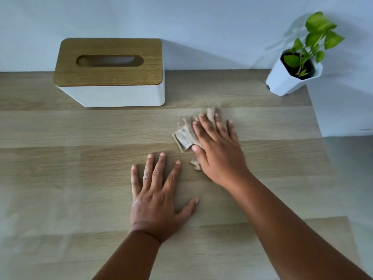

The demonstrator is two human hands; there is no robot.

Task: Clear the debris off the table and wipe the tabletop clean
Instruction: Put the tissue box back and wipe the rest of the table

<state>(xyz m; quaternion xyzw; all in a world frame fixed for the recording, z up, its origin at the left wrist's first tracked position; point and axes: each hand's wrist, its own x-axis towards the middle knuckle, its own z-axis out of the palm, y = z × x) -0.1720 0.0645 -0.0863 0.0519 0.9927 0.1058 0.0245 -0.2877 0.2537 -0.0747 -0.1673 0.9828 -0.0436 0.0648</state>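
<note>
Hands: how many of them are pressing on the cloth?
1. The right hand lies flat on the cloth; the left hand rests on the bare table beside it.

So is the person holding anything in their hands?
Not gripping. The right hand presses flat on a crumpled brown cloth, covering its right part. The left hand lies flat on the bare table, holding nothing.

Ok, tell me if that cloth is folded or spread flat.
Folded and bunched: the cloth shows layered edges beside the right hand pressing it.
</note>
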